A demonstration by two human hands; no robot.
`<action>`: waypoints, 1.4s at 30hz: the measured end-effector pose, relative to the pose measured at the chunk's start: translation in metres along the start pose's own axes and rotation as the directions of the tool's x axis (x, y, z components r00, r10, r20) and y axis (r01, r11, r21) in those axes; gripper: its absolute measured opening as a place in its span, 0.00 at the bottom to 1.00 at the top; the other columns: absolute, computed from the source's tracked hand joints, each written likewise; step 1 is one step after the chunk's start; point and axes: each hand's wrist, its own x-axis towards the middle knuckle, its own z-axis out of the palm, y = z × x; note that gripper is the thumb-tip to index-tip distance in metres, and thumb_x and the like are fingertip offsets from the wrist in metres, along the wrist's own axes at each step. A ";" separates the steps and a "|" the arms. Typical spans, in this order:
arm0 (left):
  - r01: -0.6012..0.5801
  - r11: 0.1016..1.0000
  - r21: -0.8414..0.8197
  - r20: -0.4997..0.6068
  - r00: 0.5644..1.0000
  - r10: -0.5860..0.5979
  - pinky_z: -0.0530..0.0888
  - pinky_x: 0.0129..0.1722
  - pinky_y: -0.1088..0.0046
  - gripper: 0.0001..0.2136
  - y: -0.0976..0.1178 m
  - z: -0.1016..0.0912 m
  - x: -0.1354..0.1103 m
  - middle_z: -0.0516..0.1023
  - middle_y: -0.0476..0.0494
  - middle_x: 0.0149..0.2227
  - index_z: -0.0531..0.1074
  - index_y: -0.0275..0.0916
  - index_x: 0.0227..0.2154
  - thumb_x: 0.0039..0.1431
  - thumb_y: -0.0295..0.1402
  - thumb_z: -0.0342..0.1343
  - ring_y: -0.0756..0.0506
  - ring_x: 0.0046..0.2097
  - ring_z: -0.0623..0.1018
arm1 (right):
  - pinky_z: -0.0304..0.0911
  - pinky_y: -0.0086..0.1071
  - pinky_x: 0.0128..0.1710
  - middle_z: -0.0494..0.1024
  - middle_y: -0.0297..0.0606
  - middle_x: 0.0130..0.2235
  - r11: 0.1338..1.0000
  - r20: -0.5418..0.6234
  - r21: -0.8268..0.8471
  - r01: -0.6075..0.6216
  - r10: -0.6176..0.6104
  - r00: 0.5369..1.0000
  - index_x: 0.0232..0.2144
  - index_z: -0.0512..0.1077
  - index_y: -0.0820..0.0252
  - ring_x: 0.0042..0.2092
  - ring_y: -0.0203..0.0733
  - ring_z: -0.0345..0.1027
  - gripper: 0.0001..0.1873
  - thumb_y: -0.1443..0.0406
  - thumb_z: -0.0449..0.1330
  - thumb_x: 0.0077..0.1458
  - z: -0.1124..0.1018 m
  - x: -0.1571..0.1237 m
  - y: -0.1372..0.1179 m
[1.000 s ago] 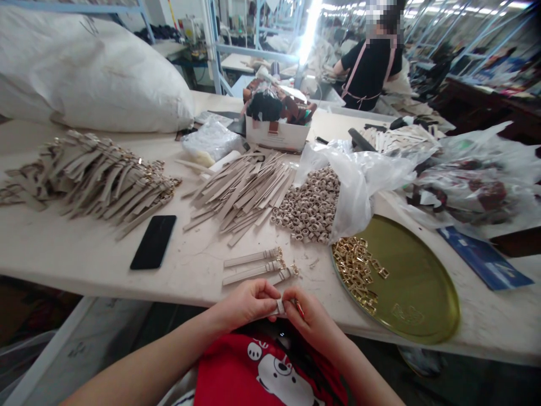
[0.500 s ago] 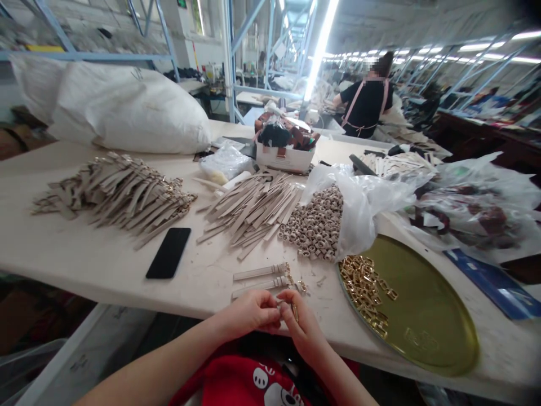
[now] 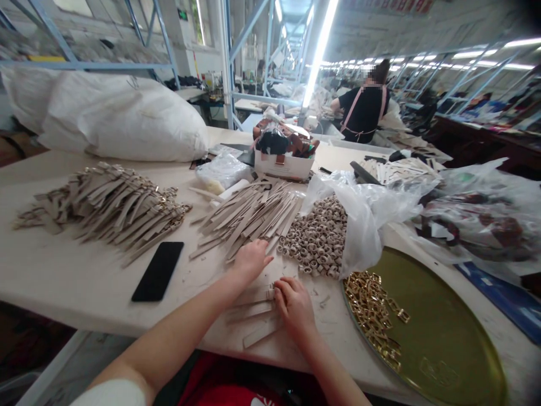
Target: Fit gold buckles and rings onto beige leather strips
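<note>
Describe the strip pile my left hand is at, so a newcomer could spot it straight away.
On the long pale table, look between the black phone and the bag spilling small beige loops. The plain strip pile lies there, right at the left hand. Unlike the heap further left, its strips carry no gold buckles.

A single head-worn view looks forward and down, close over the table (image 3: 76,276) edge.

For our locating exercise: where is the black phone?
Head view, left half: the black phone lies flat on the table, left of the left hand, just below the pile of buckled straps.
</note>
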 end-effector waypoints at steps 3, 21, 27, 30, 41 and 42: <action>0.019 1.000 0.021 -0.045 0.999 -0.018 0.66 0.39 0.68 0.06 0.003 0.004 0.014 0.72 0.36 0.35 0.68 0.33 0.33 0.55 0.29 0.50 0.42 0.39 0.73 | 0.59 0.41 0.46 0.72 0.45 0.43 1.000 -0.050 -0.005 -0.018 0.018 0.999 0.40 0.70 0.61 0.45 0.46 0.63 0.12 0.65 0.50 0.55 -0.003 -0.008 0.005; 0.511 0.008 -0.859 0.505 0.851 -0.142 0.61 0.20 0.83 0.10 0.074 -0.033 -0.140 0.68 0.54 0.21 0.63 0.35 0.34 0.53 0.36 0.52 0.57 0.20 0.66 | 0.61 0.30 0.37 0.70 0.44 0.41 0.970 -0.141 -0.187 -0.157 0.131 0.981 0.42 0.67 0.63 0.37 0.40 0.68 0.14 0.70 0.50 0.53 -0.048 -0.016 0.034; 0.708 -0.214 -0.673 0.733 0.677 -0.064 0.66 0.22 0.82 0.13 0.070 -0.005 -0.153 0.71 0.48 0.26 0.64 0.32 0.40 0.48 0.25 0.52 0.55 0.24 0.71 | 0.56 0.30 0.35 0.71 0.41 0.33 0.955 -0.070 -0.263 -0.138 0.124 0.990 0.30 0.72 0.61 0.34 0.41 0.66 0.08 0.69 0.53 0.53 -0.044 0.016 0.055; 0.690 -0.193 -0.698 0.710 0.703 -0.053 0.65 0.20 0.83 0.14 0.068 -0.011 -0.144 0.71 0.48 0.26 0.65 0.32 0.41 0.49 0.24 0.51 0.55 0.22 0.70 | 0.55 0.32 0.35 0.70 0.42 0.32 0.963 -0.056 -0.237 -0.129 0.118 0.991 0.26 0.70 0.61 0.35 0.42 0.64 0.07 0.68 0.53 0.52 -0.043 0.020 0.056; 0.691 -0.010 -0.723 0.688 0.721 0.080 0.58 0.15 0.84 0.13 0.068 -0.006 -0.107 0.70 0.51 0.20 0.64 0.33 0.38 0.54 0.38 0.49 0.56 0.16 0.64 | 0.59 0.27 0.27 0.70 0.31 0.28 0.226 0.295 0.864 -0.449 0.495 0.817 0.40 0.68 0.56 0.26 0.32 0.61 0.18 0.58 0.62 0.46 -0.046 -0.023 0.034; 0.672 0.060 -0.738 0.675 0.734 0.077 0.57 0.14 0.84 0.15 0.067 -0.004 -0.106 0.69 0.52 0.19 0.64 0.34 0.38 0.55 0.41 0.48 0.56 0.16 0.64 | 0.60 0.26 0.28 0.71 0.31 0.28 0.097 0.362 0.882 -0.461 0.484 0.797 0.41 0.68 0.56 0.26 0.31 0.62 0.19 0.59 0.62 0.45 -0.047 -0.025 0.029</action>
